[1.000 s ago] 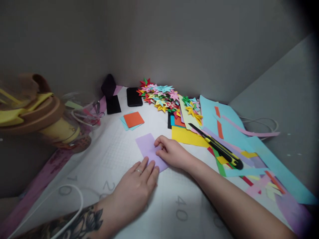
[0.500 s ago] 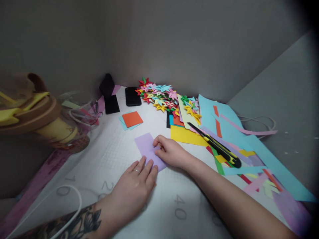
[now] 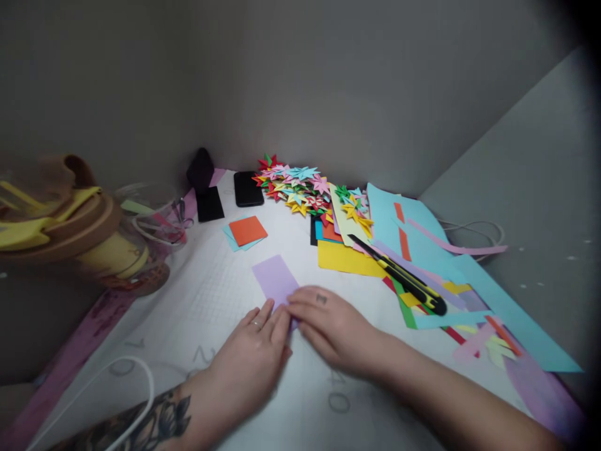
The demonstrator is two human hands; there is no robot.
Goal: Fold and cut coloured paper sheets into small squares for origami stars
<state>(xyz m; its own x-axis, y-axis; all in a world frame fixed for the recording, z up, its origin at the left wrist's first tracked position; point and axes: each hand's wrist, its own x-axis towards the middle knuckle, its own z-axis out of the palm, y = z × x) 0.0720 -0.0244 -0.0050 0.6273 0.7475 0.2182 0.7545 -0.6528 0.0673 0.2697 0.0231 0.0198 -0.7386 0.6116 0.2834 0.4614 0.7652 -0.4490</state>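
Note:
A sheet of purple paper lies on the white table covering, now a narrow folded strip. My left hand, with a ring on one finger, holds the near end of the strip, its fingers drawn together over it. My right hand is closed at the paper's right edge, fingertips pressed on it beside the left fingertips. The near end of the paper is mostly hidden under both hands. Beyond it lies a small stack of orange and light blue paper squares.
Folded paper stars are heaped at the back. On the right, a utility knife rests over coloured sheets and scraps. A black phone lies at the back. Left stand a lidded cup and a clear container; a white cable crosses my left forearm.
The purple paper's right side has been folded over, so it looks narrower. My right hand has moved down and turned, its fingers now near my left fingertips. The view has shifted slightly.

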